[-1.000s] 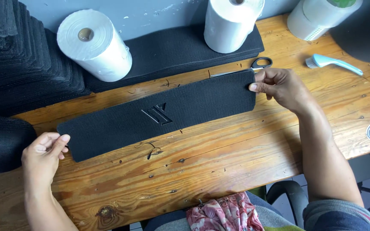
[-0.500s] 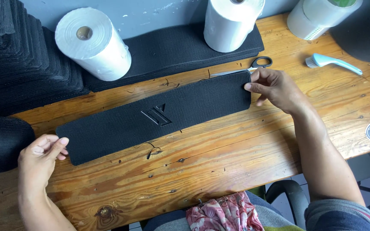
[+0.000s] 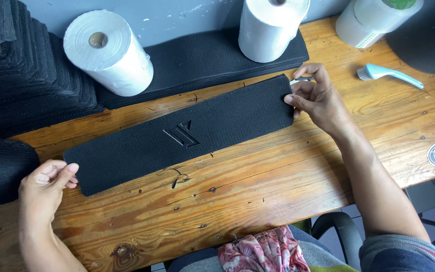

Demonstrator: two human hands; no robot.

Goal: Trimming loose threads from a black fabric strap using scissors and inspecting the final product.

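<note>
A long black foam strip [image 3: 187,133] with an embossed mark at its middle lies slanted across the wooden table [image 3: 278,186]. My left hand [image 3: 46,186] pinches the strip's near-left end between thumb and fingers. My right hand [image 3: 315,98] grips the far-right end with its thumb on top. Under my right hand lie scissors [image 3: 302,79], mostly hidden; only a bit of metal shows.
Two white paper rolls [image 3: 109,53] [image 3: 273,27] stand on a flat stack of black strips [image 3: 202,58] along the wall. More black stacks [image 3: 21,70] fill the left. A third white roll [image 3: 373,20] and a light-blue brush [image 3: 388,74] are at the right.
The strip has shifted slightly left and toward me with both hands on its ends. My right hand now covers the scissors' handles.
</note>
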